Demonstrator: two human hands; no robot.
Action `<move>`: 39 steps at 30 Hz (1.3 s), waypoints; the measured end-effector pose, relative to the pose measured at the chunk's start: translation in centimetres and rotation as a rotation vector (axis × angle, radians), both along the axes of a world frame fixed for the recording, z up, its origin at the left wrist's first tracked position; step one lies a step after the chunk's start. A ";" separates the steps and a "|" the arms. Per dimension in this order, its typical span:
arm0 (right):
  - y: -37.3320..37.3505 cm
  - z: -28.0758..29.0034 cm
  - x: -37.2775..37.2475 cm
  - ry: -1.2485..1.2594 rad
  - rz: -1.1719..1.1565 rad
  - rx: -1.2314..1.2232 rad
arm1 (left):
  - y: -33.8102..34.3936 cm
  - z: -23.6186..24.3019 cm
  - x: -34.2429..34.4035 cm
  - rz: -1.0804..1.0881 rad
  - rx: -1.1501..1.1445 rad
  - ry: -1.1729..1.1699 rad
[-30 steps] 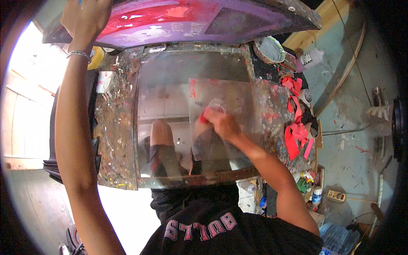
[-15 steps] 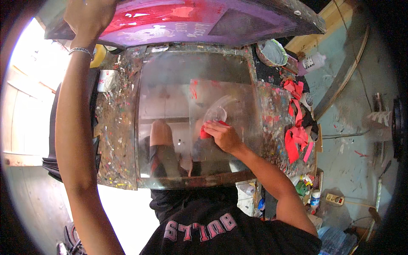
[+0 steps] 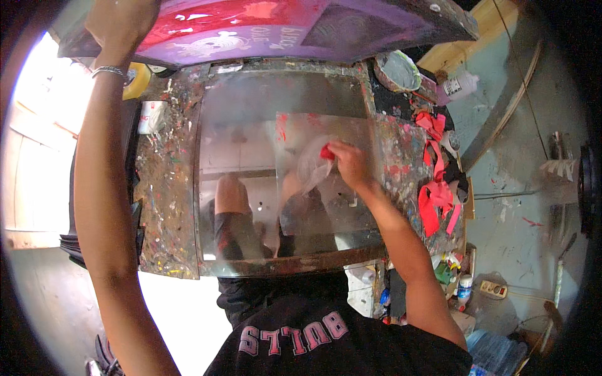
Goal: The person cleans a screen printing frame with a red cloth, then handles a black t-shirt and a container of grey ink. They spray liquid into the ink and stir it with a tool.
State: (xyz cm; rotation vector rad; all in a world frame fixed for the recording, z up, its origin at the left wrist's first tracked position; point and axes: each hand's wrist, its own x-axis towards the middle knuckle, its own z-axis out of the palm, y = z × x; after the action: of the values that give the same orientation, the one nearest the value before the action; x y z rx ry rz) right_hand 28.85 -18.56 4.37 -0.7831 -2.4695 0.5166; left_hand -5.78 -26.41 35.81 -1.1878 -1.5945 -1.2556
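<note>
right hand closed round a small red wad, pressed flat onto a clear plastic sheet with a whitish crumpled bit of film or cloth just left of the wad. sheet lying on the right half of a glass tabletop, faint red smears near its upper left corner. knees and dark shorts visible through the glass below.

left hand raised to the top left, gripping the lower edge of a tilted screen frame, purple border with a red field and pale printed shapes. metal bracelet on the left wrist.

glass set in a paint-spattered wooden table frame, speckled in many colours on left and right borders. roll of yellow tape at the upper left corner of the table, just beside the left forearm. white cup-like container with a red label below the tape, on the left border.

right of the table: round white-grey bowl at the upper corner; small white bottle with a pale label lying further right, near a wooden plank; red rags draped down the right side. lower right, on the floor: small bottles and tubes, one with a blue cap, one green; white power strip beside them. contents of the bottles not legible at this size.

black shirt with pink lettering at the lower edge.
</note>
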 end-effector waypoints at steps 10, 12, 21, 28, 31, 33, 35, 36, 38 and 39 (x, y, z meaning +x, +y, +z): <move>0.0 -0.4 1.3 -0.138 0.050 -0.021 | -0.4 -0.4 -0.3 0.046 -0.053 0.099; 0.1 -0.8 1.8 0.038 -0.028 0.133 | 0.2 -0.2 -0.5 0.083 0.000 0.089; 0.3 -1.5 1.0 0.061 -0.035 0.147 | 0.4 -0.1 -0.6 0.026 0.005 0.105; -2.0 -1.0 -0.9 -0.052 0.293 0.131 | -0.8 0.4 0.7 0.283 -0.132 0.218; 0.0 -0.3 -2.3 -0.193 0.126 0.034 | -0.9 0.2 1.1 0.121 -0.131 0.096; -0.4 -0.2 -3.3 -0.014 0.046 0.198 | -0.7 0.4 0.9 0.097 -0.138 0.058; -2.7 -0.6 -3.2 -0.188 0.270 0.142 | -0.3 0.5 0.3 0.079 -0.049 0.077; -5.2 -1.1 -2.6 0.001 0.276 0.181 | 0.0 0.2 0.0 0.073 -0.003 0.086; -8.4 -2.1 -0.6 0.105 0.355 0.206 | 0.1 2.5 -2.5 -0.053 -0.135 -0.060; -8.7 -2.5 0.9 0.090 0.373 0.191 | 0.3 2.1 -3.3 -0.031 -0.158 -0.060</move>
State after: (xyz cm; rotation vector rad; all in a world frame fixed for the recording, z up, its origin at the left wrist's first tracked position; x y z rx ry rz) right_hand 29.74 -27.31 1.92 -0.2177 -2.5411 0.4254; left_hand -9.04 -26.07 37.88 -1.2872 -1.7517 -1.2131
